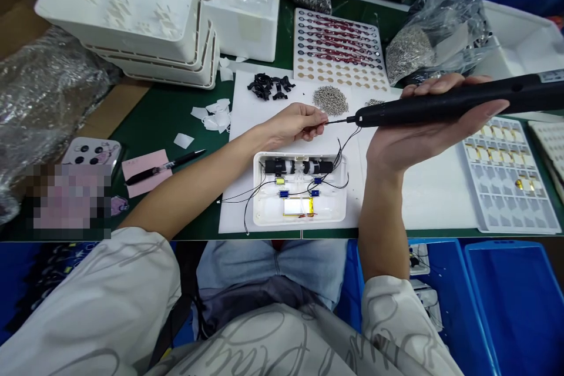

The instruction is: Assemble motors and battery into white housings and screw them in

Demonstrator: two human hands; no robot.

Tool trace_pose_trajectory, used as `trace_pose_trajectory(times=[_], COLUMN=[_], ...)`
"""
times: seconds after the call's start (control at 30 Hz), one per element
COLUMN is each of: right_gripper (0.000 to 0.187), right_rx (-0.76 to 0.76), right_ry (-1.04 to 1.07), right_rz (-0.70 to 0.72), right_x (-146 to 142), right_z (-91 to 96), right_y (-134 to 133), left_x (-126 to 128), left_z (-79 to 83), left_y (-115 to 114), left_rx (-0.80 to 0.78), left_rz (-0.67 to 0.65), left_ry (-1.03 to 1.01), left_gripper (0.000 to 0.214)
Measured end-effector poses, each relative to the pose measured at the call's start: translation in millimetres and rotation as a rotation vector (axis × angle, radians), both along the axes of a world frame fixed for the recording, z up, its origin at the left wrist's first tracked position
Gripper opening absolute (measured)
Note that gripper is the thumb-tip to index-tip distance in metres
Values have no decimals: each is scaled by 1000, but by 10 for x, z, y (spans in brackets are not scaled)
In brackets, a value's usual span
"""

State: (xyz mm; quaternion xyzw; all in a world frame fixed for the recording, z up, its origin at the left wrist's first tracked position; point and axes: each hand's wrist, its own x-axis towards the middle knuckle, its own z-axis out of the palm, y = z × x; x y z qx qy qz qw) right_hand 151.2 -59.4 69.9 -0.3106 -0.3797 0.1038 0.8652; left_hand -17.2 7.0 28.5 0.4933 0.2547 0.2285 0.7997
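Several white trays on green mat; right grip holds black screwdriver, left grip pinches bit.

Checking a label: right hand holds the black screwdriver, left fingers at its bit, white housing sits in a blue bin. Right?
No. In the head view the white housing lies on the white sheet on the table, not in a blue bin. Right hand holds the black screwdriver, left hand at its bit.
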Motion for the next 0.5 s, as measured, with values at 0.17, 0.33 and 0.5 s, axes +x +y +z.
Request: trace_pose_trajectory(times=[0.17, 0.33, 0.5], right_gripper=[39, 39, 41], right_rx=[27, 0, 21], right_ry=[30, -41, -54], right_rz=[20, -43, 23], right_x=[3, 29, 35], right_z=[27, -7, -30], right_y=[2, 33, 26], left_x=[5, 9, 19], left_z=[-15, -42, -76], left_y=[-4, 1, 10], left_rx=[-28, -60, -92], left_rz=[-6, -18, -26], left_ry=[18, 7, -8], left_gripper=[31, 30, 29])
